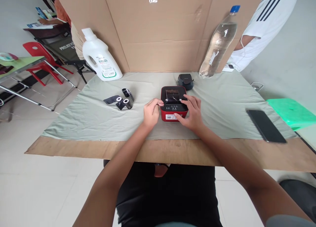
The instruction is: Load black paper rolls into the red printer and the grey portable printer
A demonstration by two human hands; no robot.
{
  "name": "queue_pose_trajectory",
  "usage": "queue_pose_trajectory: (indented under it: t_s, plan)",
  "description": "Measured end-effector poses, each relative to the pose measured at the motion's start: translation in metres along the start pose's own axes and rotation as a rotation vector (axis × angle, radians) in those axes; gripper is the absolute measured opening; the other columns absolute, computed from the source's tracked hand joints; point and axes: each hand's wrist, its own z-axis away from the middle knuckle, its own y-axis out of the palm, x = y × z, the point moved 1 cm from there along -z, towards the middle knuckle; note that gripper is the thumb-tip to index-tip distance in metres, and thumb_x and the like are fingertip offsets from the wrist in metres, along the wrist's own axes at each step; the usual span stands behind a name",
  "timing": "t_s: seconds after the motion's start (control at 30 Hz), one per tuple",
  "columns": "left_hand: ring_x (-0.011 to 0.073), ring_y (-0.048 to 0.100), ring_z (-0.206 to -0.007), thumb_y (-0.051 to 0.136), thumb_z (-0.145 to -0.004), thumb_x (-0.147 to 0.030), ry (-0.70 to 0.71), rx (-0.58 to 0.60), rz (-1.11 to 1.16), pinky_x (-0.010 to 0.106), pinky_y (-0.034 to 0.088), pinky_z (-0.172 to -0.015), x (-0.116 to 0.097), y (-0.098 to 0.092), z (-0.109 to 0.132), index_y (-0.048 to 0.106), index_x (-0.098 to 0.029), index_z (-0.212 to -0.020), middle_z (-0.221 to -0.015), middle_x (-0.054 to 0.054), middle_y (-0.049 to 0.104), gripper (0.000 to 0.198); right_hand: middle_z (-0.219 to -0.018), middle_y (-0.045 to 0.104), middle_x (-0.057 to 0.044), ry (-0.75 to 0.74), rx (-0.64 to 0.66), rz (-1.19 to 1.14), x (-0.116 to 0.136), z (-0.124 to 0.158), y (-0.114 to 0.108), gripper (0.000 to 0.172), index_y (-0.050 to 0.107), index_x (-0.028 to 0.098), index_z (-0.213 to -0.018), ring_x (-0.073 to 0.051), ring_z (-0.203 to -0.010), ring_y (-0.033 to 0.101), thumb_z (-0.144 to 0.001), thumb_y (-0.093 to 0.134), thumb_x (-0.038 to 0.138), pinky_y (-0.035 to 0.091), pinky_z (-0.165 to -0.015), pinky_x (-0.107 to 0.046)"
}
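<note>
Detergent in a white jug [100, 57] stood at the far left of the table [98, 149], against the cardboard screen [158, 29], and nearer the middle lay black ribbon rolls [122, 100] on the grey cloth [222, 101], apart from both hands. Next came the left hand [151, 113], fingers curled loosely, its fingertips touching the left top edge of the small red label printer [173, 103] that sat at the middle of the cloth; it pinched nothing that could be made out. The printer's top looked open, showing a dark bay. The right hand [191, 113] lay over the printer's right side, fingers spread and partly bent, thumb down by the front label, bracing the body rather than gripping it. Judging by this, the work was at the lid or bay, and it would go best with the right hand holding the case down while the left worked lightly at the edge, so the printer did not slide on the loose cloth. Behind it sat a small dark device [185, 80], then a leaning clear bottle [218, 42]. Farther right a phone [266, 125] lay flat, well apart, and another person in a white shirt [259, 26] stood beyond the screen.
</note>
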Motion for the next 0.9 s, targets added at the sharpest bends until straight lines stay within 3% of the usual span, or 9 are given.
queue_pose_trajectory:
  t_s: [0.33,0.47,0.63,0.77,0.9]
  plan:
    - [0.0195,0.073,-0.096,0.036,-0.096,-0.015,0.097,-0.017,0.000,0.033,0.056,-0.088,-0.002,-0.002,0.016,0.070,-0.019,-0.103,-0.101,0.006,0.077,0.035,-0.142,0.059,-0.016,-0.053,-0.074,0.008,0.000,0.000,0.001,0.048,0.060,0.026,-0.120,-0.040,-0.129,0.050,-0.080,0.077,0.046,0.042,-0.110,-0.064]
    - [0.0225,0.067,-0.105,0.033,-0.104,-0.029,0.084,0.002,-0.132,0.037,0.052,-0.096,-0.004,-0.004,0.017,0.069,-0.020,-0.120,-0.116,0.009,0.075,0.041,-0.143,0.057,-0.014,-0.027,-0.072,-0.017,-0.001,-0.001,0.000,0.047,0.061,0.027,-0.120,-0.040,-0.129,0.049,-0.080,0.076,0.046,0.040,-0.111,-0.065]
    - [0.0301,0.050,-0.129,0.035,-0.106,-0.048,0.083,0.136,-0.224,0.045,0.038,-0.110,-0.001,-0.002,0.006,0.057,-0.019,-0.147,-0.135,0.013,0.069,0.055,-0.143,0.057,-0.014,-0.010,-0.057,0.004,-0.002,-0.003,-0.001,0.045,0.062,0.028,-0.120,-0.040,-0.129,0.050,-0.082,0.074,0.049,0.041,-0.109,-0.066]
    - [0.0308,0.048,-0.134,0.037,-0.106,-0.051,0.171,0.175,-0.215,0.046,0.033,-0.114,-0.006,0.000,0.008,0.053,-0.020,-0.150,-0.136,0.013,0.069,0.056,-0.144,0.055,-0.014,-0.015,-0.055,-0.008,-0.002,-0.002,-0.002,0.042,0.063,0.026,-0.118,-0.039,-0.129,0.050,-0.084,0.073,0.048,0.041,-0.110,-0.063]
    - [0.0296,0.059,-0.122,0.037,-0.105,-0.056,0.278,0.164,-0.161,0.046,0.037,-0.109,-0.012,0.000,0.016,0.051,-0.020,-0.151,-0.119,0.012,0.076,0.059,-0.146,0.051,-0.014,0.015,0.001,-0.019,-0.003,0.000,-0.004,0.041,0.061,0.026,-0.124,-0.039,-0.132,0.048,-0.087,0.067,0.044,0.038,-0.113,-0.063]
